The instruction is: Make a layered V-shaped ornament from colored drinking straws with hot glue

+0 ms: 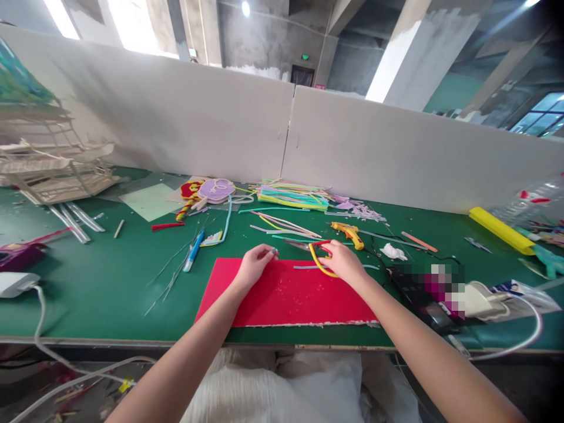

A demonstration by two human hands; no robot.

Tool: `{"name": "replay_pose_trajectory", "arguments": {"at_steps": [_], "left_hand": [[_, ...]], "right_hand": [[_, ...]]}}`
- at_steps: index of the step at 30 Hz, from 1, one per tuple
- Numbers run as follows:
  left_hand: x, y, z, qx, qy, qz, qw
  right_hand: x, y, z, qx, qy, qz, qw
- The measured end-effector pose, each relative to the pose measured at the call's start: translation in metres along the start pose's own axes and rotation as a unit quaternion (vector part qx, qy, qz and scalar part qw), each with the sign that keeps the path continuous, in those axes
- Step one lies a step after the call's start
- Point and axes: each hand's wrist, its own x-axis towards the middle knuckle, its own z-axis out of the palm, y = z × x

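Note:
My right hand [342,259] is closed around scissors [314,251] with red and yellow handles, their blades pointing left. Above the red board [264,296], my left hand [255,264] is pinched, with a small teal piece [275,252] at its fingertips. The piece is too small to tell its kind. A pale blue pipe cleaner [306,267] lies across the board under my right hand. Just beyond are loose pink and yellow pipe cleaners [286,225], and farther back a pastel bundle [293,197].
A yellow glue gun [349,233] lies right of centre, near crumpled white tissue [393,252]. At left are a blue pen-like tool [194,251], thin wires, and a purple flower-like craft piece [215,189]. A white partition [198,117] closes the table's back.

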Motion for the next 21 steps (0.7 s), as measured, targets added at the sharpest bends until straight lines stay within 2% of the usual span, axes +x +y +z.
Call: {"name": "replay_pose_trajectory", "arguments": {"at_steps": [7, 12, 16, 18, 21], "left_hand": [[0.01, -0.01, -0.006, 0.023, -0.036, 0.02, 0.999], [0.012, -0.01, -0.006, 0.02, -0.04, 0.013, 0.999], [0.009, -0.008, -0.005, 0.02, -0.033, 0.004, 0.999], [0.008, -0.006, -0.004, 0.022, -0.032, 0.001, 0.999], [0.007, -0.004, -0.003, 0.023, -0.036, -0.002, 0.999]], "right_hand": [[0.023, 0.012, 0.009, 0.034, -0.006, -0.02, 0.999], [0.015, -0.015, 0.022, 0.099, 0.042, -0.057, 0.993], [0.001, -0.042, 0.041, 0.165, 0.026, -0.128, 0.978], [-0.002, -0.043, 0.049, 0.188, 0.017, -0.152, 0.97], [0.002, -0.033, 0.054, 0.215, 0.026, -0.149, 0.965]]}}
